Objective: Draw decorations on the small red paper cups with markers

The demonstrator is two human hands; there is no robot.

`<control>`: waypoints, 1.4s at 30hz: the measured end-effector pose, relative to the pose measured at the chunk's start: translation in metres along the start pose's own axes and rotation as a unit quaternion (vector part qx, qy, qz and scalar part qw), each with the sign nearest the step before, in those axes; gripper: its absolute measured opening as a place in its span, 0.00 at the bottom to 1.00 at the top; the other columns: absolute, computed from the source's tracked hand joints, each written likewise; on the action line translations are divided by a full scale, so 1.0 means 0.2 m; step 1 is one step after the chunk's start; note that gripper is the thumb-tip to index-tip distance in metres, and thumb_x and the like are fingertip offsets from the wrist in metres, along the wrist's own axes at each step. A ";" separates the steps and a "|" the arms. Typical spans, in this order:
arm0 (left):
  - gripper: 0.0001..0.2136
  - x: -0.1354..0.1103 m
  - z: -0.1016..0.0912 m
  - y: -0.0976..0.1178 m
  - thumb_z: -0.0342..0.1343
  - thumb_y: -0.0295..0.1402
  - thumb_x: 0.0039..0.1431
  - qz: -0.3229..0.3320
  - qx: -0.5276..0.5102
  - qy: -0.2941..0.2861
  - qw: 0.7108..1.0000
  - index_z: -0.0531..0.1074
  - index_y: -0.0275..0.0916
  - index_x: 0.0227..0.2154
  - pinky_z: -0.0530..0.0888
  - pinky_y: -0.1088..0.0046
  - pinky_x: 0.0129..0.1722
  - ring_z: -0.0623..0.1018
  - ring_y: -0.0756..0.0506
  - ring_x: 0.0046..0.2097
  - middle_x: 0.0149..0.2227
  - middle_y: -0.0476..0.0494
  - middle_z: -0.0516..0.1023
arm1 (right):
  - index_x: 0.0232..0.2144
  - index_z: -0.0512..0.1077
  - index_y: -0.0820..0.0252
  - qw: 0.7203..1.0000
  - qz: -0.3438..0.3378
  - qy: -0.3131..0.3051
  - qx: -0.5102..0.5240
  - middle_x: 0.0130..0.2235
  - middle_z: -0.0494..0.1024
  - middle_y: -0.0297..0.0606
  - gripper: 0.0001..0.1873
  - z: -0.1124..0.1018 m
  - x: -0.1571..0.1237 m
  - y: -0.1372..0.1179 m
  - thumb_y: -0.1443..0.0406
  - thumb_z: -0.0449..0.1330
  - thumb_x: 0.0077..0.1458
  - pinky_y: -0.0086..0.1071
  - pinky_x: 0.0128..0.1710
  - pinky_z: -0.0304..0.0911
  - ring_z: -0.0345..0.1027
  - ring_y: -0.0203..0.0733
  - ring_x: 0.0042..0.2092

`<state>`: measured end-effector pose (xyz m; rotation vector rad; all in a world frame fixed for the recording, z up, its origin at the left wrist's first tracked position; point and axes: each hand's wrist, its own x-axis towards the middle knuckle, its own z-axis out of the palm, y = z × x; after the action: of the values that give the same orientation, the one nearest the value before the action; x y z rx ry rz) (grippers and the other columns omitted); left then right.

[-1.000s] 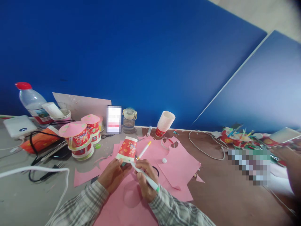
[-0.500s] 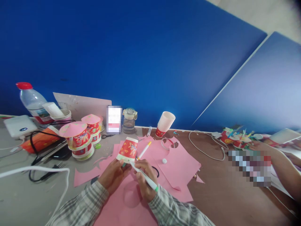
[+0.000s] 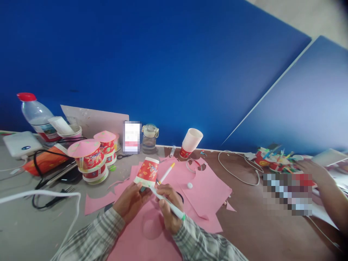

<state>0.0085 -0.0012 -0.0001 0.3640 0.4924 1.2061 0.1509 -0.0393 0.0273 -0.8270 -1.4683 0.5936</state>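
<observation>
Over pink paper point(image 3: 206, 188), pen point(image 3: 168, 204) points up-left at cup point(image 3: 146, 172).

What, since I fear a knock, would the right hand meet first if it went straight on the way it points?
Probably the red patterned paper cup that the left hand holds: the right hand, gripping a white pen with a green end, points at its lower rim. Depth is unclear.

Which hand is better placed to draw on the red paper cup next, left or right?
Probably the right hand: it holds the green-ended pen, with its tip near the red paper cup. The left hand is busy holding that cup.
</observation>
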 end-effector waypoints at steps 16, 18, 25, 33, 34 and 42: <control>0.16 0.00 0.03 0.02 0.55 0.31 0.41 -0.021 -0.017 0.038 0.999 0.69 0.33 0.36 0.70 0.53 0.38 0.73 0.35 0.37 0.34 0.31 0.76 | 0.31 0.72 0.57 0.999 0.035 -0.002 0.010 0.27 0.73 0.38 0.11 0.00 -0.01 0.03 0.59 0.53 0.52 0.37 0.29 0.64 0.68 0.47 0.28; 0.16 0.00 0.03 0.02 0.55 0.31 0.41 -0.021 -0.015 0.036 0.999 0.68 0.33 0.37 0.70 0.52 0.38 0.73 0.35 0.37 0.33 0.32 0.76 | 0.31 0.72 0.57 0.999 0.034 -0.001 0.007 0.27 0.73 0.38 0.11 0.00 -0.01 0.02 0.59 0.52 0.52 0.37 0.29 0.65 0.68 0.47 0.28; 0.17 0.00 0.00 0.00 0.54 0.28 0.42 0.002 0.004 0.014 1.000 0.68 0.36 0.39 0.67 0.49 0.40 0.72 0.34 0.39 0.34 0.34 0.77 | 0.32 0.72 0.58 1.000 0.021 -0.008 -0.010 0.28 0.74 0.40 0.10 0.01 -0.02 0.02 0.62 0.52 0.52 0.38 0.29 0.66 0.70 0.47 0.29; 0.16 -0.01 -0.01 -0.01 0.52 0.27 0.45 0.011 0.001 -0.016 1.000 0.68 0.37 0.40 0.66 0.48 0.41 0.72 0.33 0.41 0.36 0.33 0.78 | 0.33 0.73 0.59 0.999 0.014 -0.033 0.001 0.32 0.76 0.42 0.10 0.00 -0.02 0.03 0.65 0.53 0.51 0.37 0.31 0.67 0.71 0.47 0.30; 0.16 -0.01 -0.01 -0.01 0.51 0.26 0.45 0.011 0.001 -0.017 1.000 0.68 0.37 0.40 0.66 0.49 0.41 0.72 0.33 0.41 0.36 0.33 0.78 | 0.34 0.73 0.59 0.999 0.014 -0.033 0.000 0.31 0.76 0.42 0.10 0.00 -0.02 0.03 0.66 0.53 0.51 0.37 0.31 0.67 0.71 0.47 0.30; 0.17 0.00 -0.01 -0.01 0.52 0.26 0.44 0.015 0.013 -0.015 1.000 0.68 0.38 0.41 0.67 0.50 0.41 0.72 0.33 0.41 0.37 0.33 0.77 | 0.34 0.72 0.58 0.999 0.011 -0.037 0.004 0.31 0.75 0.41 0.09 0.00 -0.02 0.03 0.67 0.53 0.50 0.37 0.33 0.66 0.71 0.48 0.33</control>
<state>0.0090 -0.0025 -0.0019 0.4117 0.4790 1.2218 0.1507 -0.0383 0.0209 -0.8232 -1.5244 0.6534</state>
